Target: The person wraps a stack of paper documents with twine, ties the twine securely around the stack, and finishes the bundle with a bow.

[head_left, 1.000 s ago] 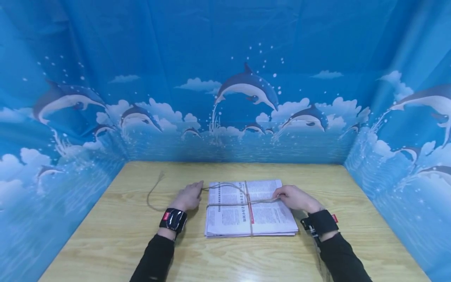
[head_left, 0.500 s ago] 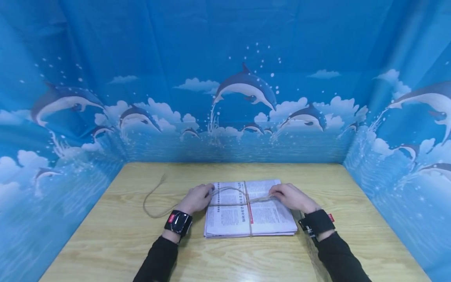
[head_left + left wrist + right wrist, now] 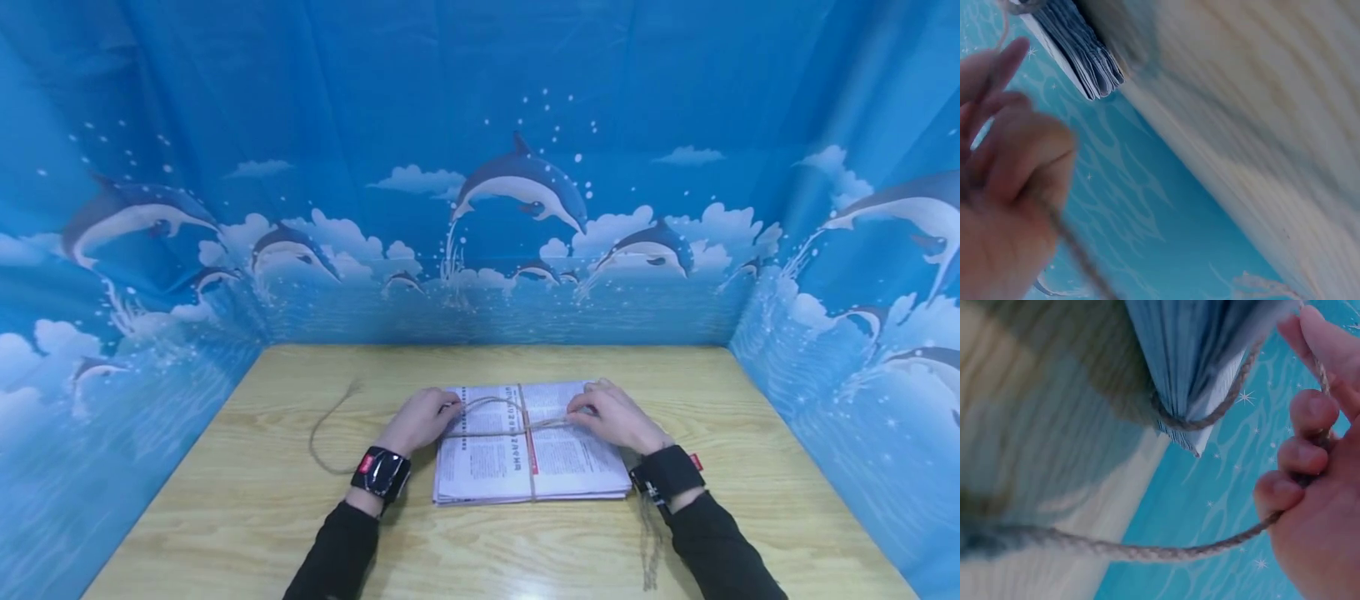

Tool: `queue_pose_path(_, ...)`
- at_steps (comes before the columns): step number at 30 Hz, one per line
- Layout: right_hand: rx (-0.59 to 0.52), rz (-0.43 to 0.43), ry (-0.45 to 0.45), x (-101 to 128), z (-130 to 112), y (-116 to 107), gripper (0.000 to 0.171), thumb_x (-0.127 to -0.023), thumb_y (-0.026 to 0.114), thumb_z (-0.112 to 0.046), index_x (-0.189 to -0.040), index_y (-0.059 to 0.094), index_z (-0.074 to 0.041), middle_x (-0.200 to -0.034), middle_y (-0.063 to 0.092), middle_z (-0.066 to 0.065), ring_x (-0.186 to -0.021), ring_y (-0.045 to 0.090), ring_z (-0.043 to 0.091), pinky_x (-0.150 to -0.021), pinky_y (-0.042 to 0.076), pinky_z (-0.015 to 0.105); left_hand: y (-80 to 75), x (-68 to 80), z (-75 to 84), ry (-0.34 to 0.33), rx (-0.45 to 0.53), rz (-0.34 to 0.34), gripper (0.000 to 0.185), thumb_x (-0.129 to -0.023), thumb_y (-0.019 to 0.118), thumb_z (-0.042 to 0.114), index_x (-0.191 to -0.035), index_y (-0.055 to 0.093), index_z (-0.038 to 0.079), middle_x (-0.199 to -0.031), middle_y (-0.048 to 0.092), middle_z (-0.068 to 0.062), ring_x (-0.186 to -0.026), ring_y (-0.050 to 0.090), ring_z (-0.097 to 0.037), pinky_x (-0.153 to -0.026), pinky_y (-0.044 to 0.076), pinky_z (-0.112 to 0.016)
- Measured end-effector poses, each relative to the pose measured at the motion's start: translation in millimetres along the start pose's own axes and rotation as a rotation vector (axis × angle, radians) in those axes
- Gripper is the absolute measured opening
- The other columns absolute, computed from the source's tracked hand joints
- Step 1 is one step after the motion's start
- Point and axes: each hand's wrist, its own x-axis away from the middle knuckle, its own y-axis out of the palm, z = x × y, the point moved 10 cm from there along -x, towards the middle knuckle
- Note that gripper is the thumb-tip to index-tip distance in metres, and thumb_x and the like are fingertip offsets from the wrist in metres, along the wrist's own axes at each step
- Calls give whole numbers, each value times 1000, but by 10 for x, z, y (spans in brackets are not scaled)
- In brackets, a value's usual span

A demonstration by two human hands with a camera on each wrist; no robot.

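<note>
Both hands have drawn inward over the last second, the left hand (image 3: 422,421) sliding from beside the stack onto its 9 o'clock edge and the right hand (image 3: 611,417) creeping toward the middle from 3 o'clock. Between them lies the bundle of newspapers (image 3: 531,454), flat on the wooden table (image 3: 225,517) near its centre, already crossed by twine (image 3: 501,407) running lengthwise and crosswise, the strands meeting at about the stack's 12 o'clock half. Curled fingers of the left hand pinch one strand of that twine; the left wrist view shows the cord passing under the bent fingers (image 3: 1019,156), though blurred. From this hand a loose tail loops out over the table toward 9 o'clock and ends frayed near 10 o'clock. At the other side, the right hand closes its fingers (image 3: 1300,456) round a second strand, plainly gripped in the right wrist view, where the cord also wraps the stack's corner. Another tail trails down past the right wrist toward 5 o'clock. A dolphin-printed blue backdrop (image 3: 517,183) walls the table on three sides.
</note>
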Motion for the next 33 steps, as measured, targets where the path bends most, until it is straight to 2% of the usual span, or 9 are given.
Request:
queue_pose_path(4, -111, -74, 83, -13, 64, 75, 14, -96, 62, -22, -85, 68, -18, -69, 52, -11, -62, 46, 6, -62, 39, 24, -47, -10, -36, -39, -11, 51, 34, -97, 60, 38, -71, 70, 18, -54, 46, 9, -48, 41, -7, -49, 34, -24)
queue_pose_path(7, -185, -157, 150, 1, 115, 156, 19, -100, 54, -19, -82, 60, -16, -64, 49, -7, -55, 43, 8, -54, 34, 22, -58, -1, -85, -74, -2, 53, 33, -93, 66, 33, -65, 68, 17, -51, 45, 8, -45, 40, -8, -47, 33, -23)
queue_pose_path(12, -224, -231, 163, 44, 120, 212, 21, -101, 50, -13, -80, 56, -13, -69, 56, -4, -57, 46, 8, -54, 36, 22, -39, 41, -169, -99, -2, 9, 32, -87, 73, 25, -59, 65, 14, -49, 47, 7, -44, 39, -8, -45, 32, -23)
queue_pose_path(16, -219, -223, 151, 61, 129, 172, 20, -100, 52, -14, -81, 56, -12, -68, 50, -5, -57, 44, 9, -55, 36, 22, -9, 86, -222, -99, 12, -47, 33, -86, 74, 24, -56, 65, 13, -46, 41, 9, -43, 35, -7, -43, 28, -22)
queue_pose_path(20, -184, -181, 129, 56, 130, 95, 18, -101, 53, -18, -84, 56, -13, -67, 43, -6, -58, 41, 8, -56, 36, 23, 30, 111, -248, -111, 32, -112, 30, -85, 75, 24, -58, 68, 14, -47, 45, 8, -44, 37, -8, -42, 29, -23)
queue_pose_path(22, -165, -168, 115, 52, 119, 66, 17, -101, 53, -18, -84, 55, -14, -66, 40, -7, -57, 39, 7, -56, 35, 22, 24, 110, -233, -110, 38, -116, 27, -84, 76, 23, -60, 69, 14, -61, 57, 3, -54, 49, -12, -49, 39, -26)
queue_pose_path(25, -144, -176, 105, 54, 105, 55, 17, -101, 53, -16, -84, 54, -13, -66, 38, -7, -57, 38, 7, -56, 34, 22, 10, 91, -207, -79, 22, -90, 28, -83, 77, 23, -59, 68, 12, -101, 69, -9, -88, 64, -22, -76, 52, -35)
queue_pose_path(28, -148, -208, 102, 70, 96, 57, 17, -101, 53, -15, -84, 56, -12, -68, 42, -6, -59, 40, 7, -58, 35, 22, 10, 68, -218, -76, -5, -69, 28, -82, 78, 23, -59, 67, 14, -141, 53, -15, -122, 57, -32, -102, 45, -42)
queue_pose_path(33, -263, -299, 134, 125, 122, 118, 19, -102, 51, -14, -86, 60, -7, -69, 57, 2, -60, 54, 12, -58, 43, 24, 61, 28, -263, -127, 5, -114, 28, -83, 77, 25, -60, 66, 16, -153, 42, -12, -135, 47, -34, -110, 38, -45)
